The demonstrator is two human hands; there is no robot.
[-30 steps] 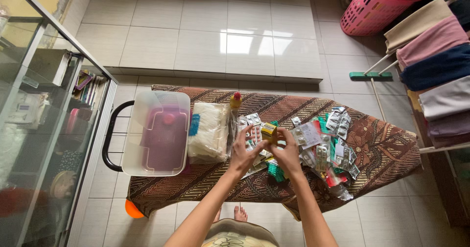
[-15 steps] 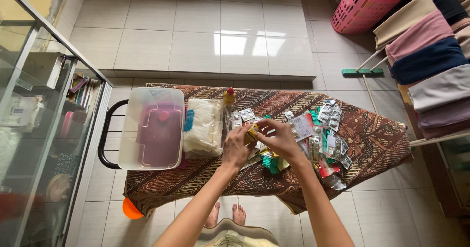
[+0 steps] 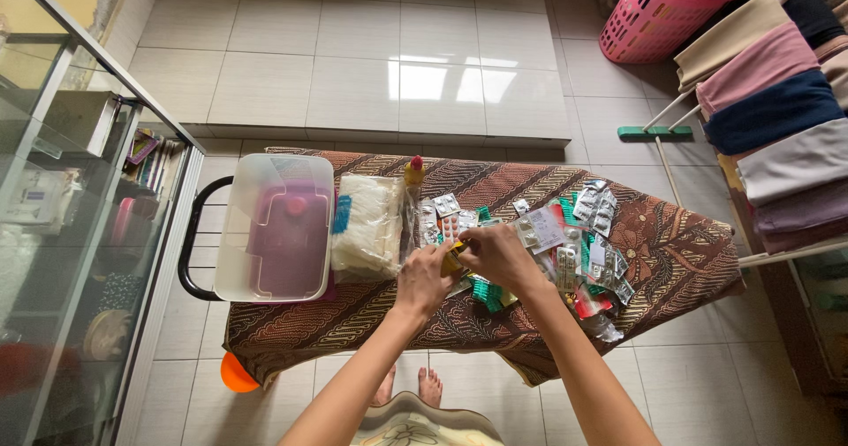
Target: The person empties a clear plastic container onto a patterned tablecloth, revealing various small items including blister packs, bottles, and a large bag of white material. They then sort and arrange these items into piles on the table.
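- Cabinet (image 3: 62,207): a glass-fronted case at the far left of the desk (image 3: 680,269), with blurred boxes and books on its shelves; the labels are too small to tell apart.
- Tub (image 3: 276,227): a clear plastic box with a purplish lid inside, lying on the left end of the desk, over a black loop handle.
- Bag (image 3: 369,225): a clear packet of white stuff with a blue label strip on its left edge, just right of the tub and touching it.
- Bottle (image 3: 412,170): small, yellow with a red cap, at the far edge of the desk beyond the bag.
- Left hand (image 3: 422,280): right of the bag, fingers closed on the near-left end of the box.
- Box (image 3: 454,258): a small yellow carton held between both hands just above the desk's middle, mostly hidden by fingers. It looks light and thin-walled, likely to crush if squeezed; a pinch on its short ends, as here, seems the safe hold.
- Right hand (image 3: 496,253): curled over the box's right end, fingertips closed on it.
- Strips (image 3: 446,215): silver and pink blister sheets beyond the hands; green ones lie under the right wrist.
- Pile (image 3: 590,252): a loose heap of silver blister sheets, white leaflets and red and green packets, right of the hands; stiff foil, slippery when stacked.
- Basket (image 3: 649,13): pink, on the floor beyond the desk's right end.
- Cloths (image 3: 777,102): folded beige, pink, navy and grey, hung at the far right.
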